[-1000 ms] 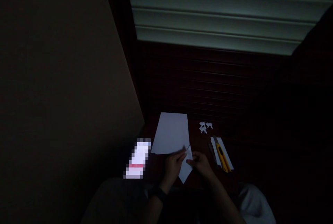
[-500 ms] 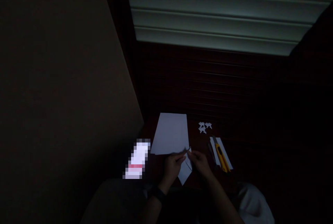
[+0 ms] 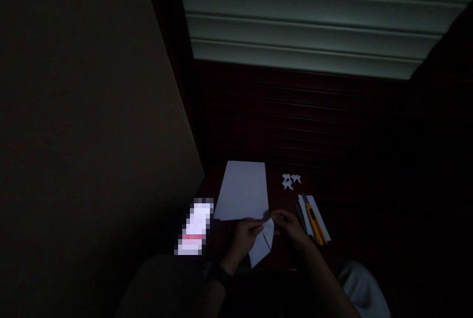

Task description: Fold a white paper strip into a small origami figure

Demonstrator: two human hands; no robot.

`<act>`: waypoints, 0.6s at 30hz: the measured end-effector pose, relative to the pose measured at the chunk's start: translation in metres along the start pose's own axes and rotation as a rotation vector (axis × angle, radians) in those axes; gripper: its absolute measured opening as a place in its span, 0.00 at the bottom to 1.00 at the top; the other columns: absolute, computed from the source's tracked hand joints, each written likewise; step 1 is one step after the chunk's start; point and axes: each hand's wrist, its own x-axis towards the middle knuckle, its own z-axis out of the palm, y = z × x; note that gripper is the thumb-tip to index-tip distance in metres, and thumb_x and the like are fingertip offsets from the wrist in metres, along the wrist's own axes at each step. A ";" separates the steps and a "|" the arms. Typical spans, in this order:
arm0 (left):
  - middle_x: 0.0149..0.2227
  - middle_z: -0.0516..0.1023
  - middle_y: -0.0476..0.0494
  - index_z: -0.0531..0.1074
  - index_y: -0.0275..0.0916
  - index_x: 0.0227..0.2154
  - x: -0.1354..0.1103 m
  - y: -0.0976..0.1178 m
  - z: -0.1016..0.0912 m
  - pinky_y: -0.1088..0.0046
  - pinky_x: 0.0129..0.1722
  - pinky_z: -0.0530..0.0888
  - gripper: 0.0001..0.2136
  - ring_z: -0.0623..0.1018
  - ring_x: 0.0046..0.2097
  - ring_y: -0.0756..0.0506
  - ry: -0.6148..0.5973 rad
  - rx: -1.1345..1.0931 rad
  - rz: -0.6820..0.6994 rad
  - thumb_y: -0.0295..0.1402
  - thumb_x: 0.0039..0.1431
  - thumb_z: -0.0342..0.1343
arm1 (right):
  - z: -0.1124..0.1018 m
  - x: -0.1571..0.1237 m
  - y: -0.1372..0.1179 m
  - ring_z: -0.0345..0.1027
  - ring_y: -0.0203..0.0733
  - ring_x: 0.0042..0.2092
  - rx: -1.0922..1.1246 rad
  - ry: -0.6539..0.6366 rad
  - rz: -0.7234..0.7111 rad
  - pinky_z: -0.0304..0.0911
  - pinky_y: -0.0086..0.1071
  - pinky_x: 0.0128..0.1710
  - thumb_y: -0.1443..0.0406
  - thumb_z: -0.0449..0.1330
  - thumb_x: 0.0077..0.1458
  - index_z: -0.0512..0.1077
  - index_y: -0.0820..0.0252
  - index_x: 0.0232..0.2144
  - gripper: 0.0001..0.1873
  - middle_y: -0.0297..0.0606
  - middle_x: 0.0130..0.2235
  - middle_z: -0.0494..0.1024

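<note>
A folded white sheet of paper (image 3: 261,249) is held just above the near edge of the dark table, its pointed lower end towards me. My left hand (image 3: 247,235) is closed on its left upper edge, thumb on top. At the upper right corner of the paper, my right hand (image 3: 290,226) has its fingers bent in a pinch; the dim light hides the exact contact. A crease line runs across the paper's middle.
A stack of white paper (image 3: 243,190) lies beyond my hands. Several small folded paper figures (image 3: 288,181) sit to its right. A yellow utility knife (image 3: 314,219) rests on white paper strips (image 3: 323,222). A blurred bright screen (image 3: 195,227) is at left.
The folded paper has turned slightly, its lower tip swinging left and nearer to me. My right hand has shifted a little to the right.
</note>
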 end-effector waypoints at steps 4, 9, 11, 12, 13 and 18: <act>0.33 0.79 0.44 0.77 0.42 0.35 0.000 0.001 -0.001 0.73 0.36 0.70 0.10 0.76 0.35 0.46 -0.015 0.011 0.027 0.33 0.52 0.53 | 0.001 0.000 0.003 0.68 0.39 0.30 0.010 0.028 -0.008 0.66 0.32 0.27 0.53 0.63 0.40 0.71 0.61 0.33 0.20 0.37 0.30 0.74; 0.35 0.78 0.44 0.76 0.42 0.37 -0.001 0.001 -0.002 0.72 0.38 0.69 0.11 0.75 0.37 0.45 -0.040 0.026 0.051 0.31 0.53 0.52 | 0.001 0.003 0.009 0.68 0.40 0.30 0.023 0.079 -0.021 0.66 0.31 0.26 0.54 0.64 0.40 0.71 0.62 0.33 0.20 0.38 0.30 0.74; 0.35 0.78 0.44 0.76 0.43 0.37 -0.001 0.001 -0.003 0.72 0.38 0.69 0.11 0.76 0.37 0.45 -0.054 0.026 0.055 0.31 0.53 0.52 | 0.002 0.005 0.013 0.68 0.40 0.29 0.018 0.112 -0.026 0.65 0.31 0.26 0.55 0.64 0.40 0.72 0.62 0.32 0.19 0.38 0.29 0.75; 0.35 0.78 0.44 0.76 0.43 0.37 -0.001 0.001 -0.003 0.72 0.38 0.69 0.11 0.76 0.37 0.45 -0.063 0.024 0.054 0.31 0.52 0.52 | 0.002 0.006 0.015 0.68 0.40 0.28 0.012 0.128 -0.031 0.65 0.31 0.25 0.55 0.64 0.40 0.72 0.62 0.32 0.19 0.38 0.29 0.75; 0.35 0.79 0.44 0.76 0.43 0.37 -0.001 0.001 -0.003 0.72 0.38 0.69 0.11 0.76 0.37 0.45 -0.067 0.021 0.048 0.32 0.52 0.53 | 0.002 0.007 0.016 0.68 0.40 0.28 0.006 0.139 -0.037 0.64 0.31 0.25 0.55 0.64 0.40 0.72 0.62 0.32 0.19 0.38 0.29 0.75; 0.34 0.79 0.44 0.77 0.40 0.34 0.001 0.002 -0.001 0.70 0.37 0.71 0.10 0.77 0.36 0.44 -0.023 0.006 -0.015 0.35 0.51 0.54 | 0.005 0.006 0.015 0.68 0.39 0.28 0.016 0.141 -0.045 0.63 0.30 0.25 0.55 0.64 0.41 0.72 0.63 0.35 0.21 0.39 0.30 0.75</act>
